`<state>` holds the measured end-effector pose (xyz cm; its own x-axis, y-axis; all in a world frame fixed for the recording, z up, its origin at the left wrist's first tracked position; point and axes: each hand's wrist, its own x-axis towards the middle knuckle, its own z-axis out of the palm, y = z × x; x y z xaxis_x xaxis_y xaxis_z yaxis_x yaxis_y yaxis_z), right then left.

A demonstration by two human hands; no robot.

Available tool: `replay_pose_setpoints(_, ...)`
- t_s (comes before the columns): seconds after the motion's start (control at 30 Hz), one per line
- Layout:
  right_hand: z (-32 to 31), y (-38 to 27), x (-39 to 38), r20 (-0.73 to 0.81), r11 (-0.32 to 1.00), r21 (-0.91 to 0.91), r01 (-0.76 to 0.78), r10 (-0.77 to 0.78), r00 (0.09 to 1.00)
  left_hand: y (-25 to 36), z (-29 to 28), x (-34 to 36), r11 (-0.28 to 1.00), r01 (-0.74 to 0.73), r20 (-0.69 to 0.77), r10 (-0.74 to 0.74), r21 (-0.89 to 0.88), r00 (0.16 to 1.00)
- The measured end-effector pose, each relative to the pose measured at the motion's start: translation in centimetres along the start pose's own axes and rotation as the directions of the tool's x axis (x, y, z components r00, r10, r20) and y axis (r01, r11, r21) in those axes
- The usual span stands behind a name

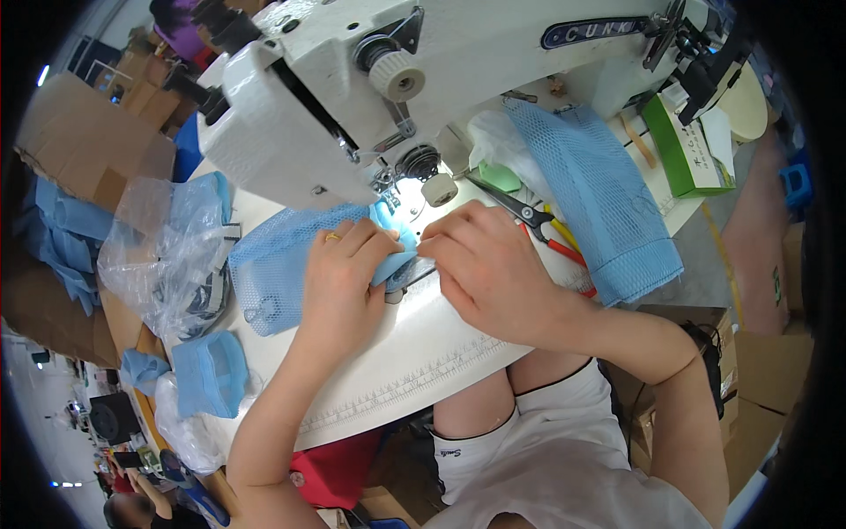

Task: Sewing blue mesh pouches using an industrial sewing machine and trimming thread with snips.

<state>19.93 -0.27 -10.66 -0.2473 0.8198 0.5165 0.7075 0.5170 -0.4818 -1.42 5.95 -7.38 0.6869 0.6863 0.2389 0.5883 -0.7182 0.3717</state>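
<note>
Mesh piece (278,264), light blue, has its plain cloth edge pinched in your left hand (344,278), fingers bent and closed on it just in front of the sewing head (273,145). Your right hand (493,269) draws its fingertips together at that edge; whether they grip, you cannot tell. From sewing head, the piece runs long to the left, so your left hand lies nearer its body. Right of sewing head are scissors (532,216) and a second mesh piece (595,203); left, a plastic bag (163,256).
</note>
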Motion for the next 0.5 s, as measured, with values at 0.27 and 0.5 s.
replay_pose_setpoints(0.27,0.1,0.4,-0.2,0.063,0.992,0.13,-0.004,-0.005,0.998,-0.2,1.3,-0.9,0.988,0.123,-0.104,-0.132,-0.095,0.986)
replay_pose_setpoints(0.5,-0.5,0.3,-0.1,0.146,0.994,0.107,0.007,-0.023,0.989,0.6,0.6,-0.2,0.944,0.217,-0.04,-0.233,-0.247,0.972)
